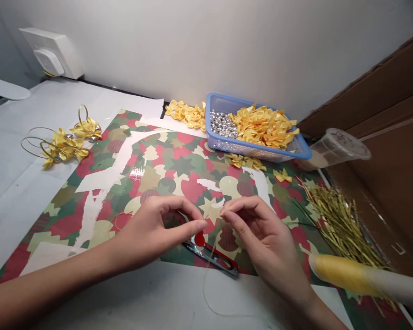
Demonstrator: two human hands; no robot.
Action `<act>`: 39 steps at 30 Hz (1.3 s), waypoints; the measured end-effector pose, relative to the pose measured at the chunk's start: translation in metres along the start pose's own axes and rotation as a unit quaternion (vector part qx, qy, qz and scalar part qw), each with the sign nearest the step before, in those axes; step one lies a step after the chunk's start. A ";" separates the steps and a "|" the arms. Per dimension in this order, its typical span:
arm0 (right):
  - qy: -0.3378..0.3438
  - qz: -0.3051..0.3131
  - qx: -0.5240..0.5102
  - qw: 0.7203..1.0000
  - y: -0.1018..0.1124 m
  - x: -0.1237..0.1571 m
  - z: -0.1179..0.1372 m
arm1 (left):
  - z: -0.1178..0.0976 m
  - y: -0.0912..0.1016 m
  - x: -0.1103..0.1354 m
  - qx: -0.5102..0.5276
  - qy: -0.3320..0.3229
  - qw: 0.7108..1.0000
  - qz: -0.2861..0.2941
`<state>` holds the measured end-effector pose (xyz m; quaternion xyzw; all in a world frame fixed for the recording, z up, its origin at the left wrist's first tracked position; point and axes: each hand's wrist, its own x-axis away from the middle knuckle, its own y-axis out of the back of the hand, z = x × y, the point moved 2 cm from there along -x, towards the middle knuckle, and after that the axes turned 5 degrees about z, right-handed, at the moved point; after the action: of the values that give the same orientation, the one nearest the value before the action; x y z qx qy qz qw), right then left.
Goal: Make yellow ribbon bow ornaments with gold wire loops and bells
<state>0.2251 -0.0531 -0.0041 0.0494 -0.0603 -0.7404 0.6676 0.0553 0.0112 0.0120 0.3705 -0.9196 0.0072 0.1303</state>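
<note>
My left hand is closed in a pinch, thumb against forefinger. Whatever is between those fingertips is too thin to make out. Facing it a short gap away, my right hand pinches what looks like the end of a pale thread. The thread drops from near the right fingertips and loops across the white surface toward the right. Below and between both hands lies a pair of thread snips with a red and dark metal body, partly hidden by my left hand.
A blue basket holds silver beads and yellow ribbon bows. Bows with gold loops lie left. At right are a yellow thread spool, gold-green ties and a plastic cup. Patterned paper covers the table.
</note>
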 end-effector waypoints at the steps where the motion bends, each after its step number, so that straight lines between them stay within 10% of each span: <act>1: 0.002 -0.003 -0.012 1.000 -0.001 0.001 0.002 | 0.000 0.000 0.000 0.007 0.004 1.000 0.005; 39: 0.132 -0.022 0.035 0.990 -0.007 0.014 0.010 | 0.004 -0.003 0.002 -0.002 0.002 1.000 0.002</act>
<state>0.2155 -0.0658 0.0048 0.1719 0.0035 -0.7395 0.6508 0.0552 0.0070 0.0082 0.3682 -0.9202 0.0067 0.1326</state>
